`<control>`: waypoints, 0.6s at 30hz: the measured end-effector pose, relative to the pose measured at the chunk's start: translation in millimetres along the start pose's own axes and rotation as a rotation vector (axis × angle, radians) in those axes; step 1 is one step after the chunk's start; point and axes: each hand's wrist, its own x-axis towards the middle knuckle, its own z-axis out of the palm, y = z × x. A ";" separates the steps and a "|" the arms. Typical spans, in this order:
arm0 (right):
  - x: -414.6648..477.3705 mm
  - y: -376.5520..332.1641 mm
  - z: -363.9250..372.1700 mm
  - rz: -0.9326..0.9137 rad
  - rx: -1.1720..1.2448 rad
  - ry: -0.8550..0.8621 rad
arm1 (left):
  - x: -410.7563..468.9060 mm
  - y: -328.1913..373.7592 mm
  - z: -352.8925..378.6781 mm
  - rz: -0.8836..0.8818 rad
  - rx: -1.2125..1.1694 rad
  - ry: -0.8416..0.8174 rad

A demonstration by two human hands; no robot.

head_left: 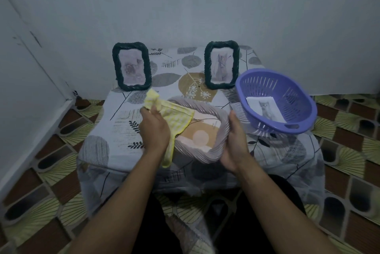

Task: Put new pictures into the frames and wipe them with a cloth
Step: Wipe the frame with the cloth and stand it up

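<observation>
Just over the near half of the table lies the pale ribbed frame [201, 156], a rounded rectangle with a twisted, rope-like rim, tilted toward the person. Its picture [200, 136] shows tan ground with a pale disc. The right hand [234, 140] clasps the frame's right rim, fingers under and thumb along the edge. The left hand [154, 128] bunches a soft yellow cloth [174, 113], checked in weave, which drapes over the frame's left side and hangs past its near corner. Whether the frame touches the tabletop is hard to tell.

Behind, well apart, stand the left dark frame [148, 68] and the right dark frame [207, 64], both upright with braided rims and faded prints. Just beside the right hand sits a purple slotted plastic basket [275, 130], overhanging the table's right edge, with a cat print [265, 107] lying inside. A leaf-patterned tablecloth [107, 130] falls over every edge; bare cloth stretches left of the hands. Patterned floor tiles [349, 151] surround the table.
</observation>
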 end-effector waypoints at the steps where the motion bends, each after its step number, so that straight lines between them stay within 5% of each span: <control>1: 1.6 2.4 5.4 -0.022 -0.026 0.027 | -3.4 0.9 1.2 0.028 -0.010 -0.010; 6: 7.7 10.6 24.5 -0.113 -0.196 0.181 | -22.5 -1.2 14.3 0.232 0.360 -0.291; 13: 14.8 4.7 25.2 -0.212 -0.382 0.210 | -49.4 1.0 19.2 0.756 0.322 -0.429; 15: 11.8 4.1 24.7 -0.220 -0.423 0.220 | -38.4 -2.2 16.7 0.756 0.300 -0.408; 18: 4.4 6.8 26.4 -0.249 -0.472 0.212 | -15.1 -1.3 16.1 0.467 0.300 -0.268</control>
